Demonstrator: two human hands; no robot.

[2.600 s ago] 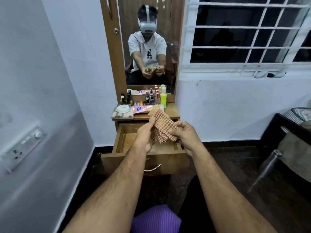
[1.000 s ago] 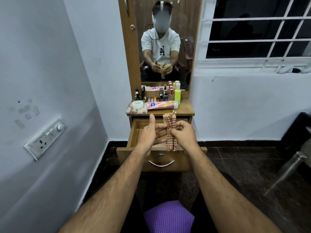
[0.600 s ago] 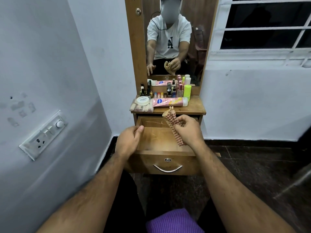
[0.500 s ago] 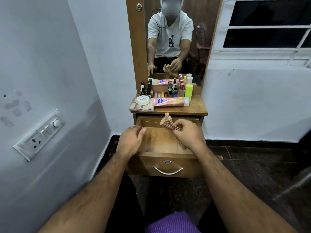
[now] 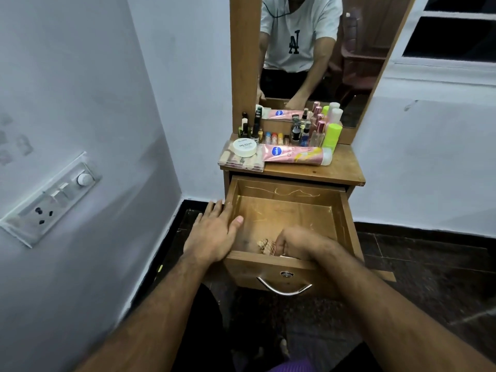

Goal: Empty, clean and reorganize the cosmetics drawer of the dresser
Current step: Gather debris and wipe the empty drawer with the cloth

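Observation:
The wooden drawer (image 5: pixel 288 208) of the dresser stands pulled out, its bottom bare apart from scratches. My right hand (image 5: pixel 298 241) is down inside it at the near side, fingers curled round a folded checked cloth (image 5: pixel 264 245) that peeks out to the left of my fist. On the drawer's left rim lies my left hand (image 5: pixel 214 232), fingers straight along the outside and the thumb over the edge. The cosmetics sit on the dresser top (image 5: pixel 341 170): a pink tube (image 5: pixel 295 154), a white round jar (image 5: pixel 244 147) on a clear case, a green bottle (image 5: pixel 332 136) and several small bottles.
A mirror (image 5: pixel 316 49) rises behind the cosmetics and reflects me. The white wall on the left carries a switch and socket panel (image 5: pixel 51 197). The drawer's metal handle (image 5: pixel 284 288) faces me. Dark floor lies to the right; a window (image 5: pixel 456 33) is at the upper right.
I leaned closer to the dresser. My right hand went down into the drawer with the cloth. My left hand let go of the cloth earlier and came to rest on the drawer's left rim.

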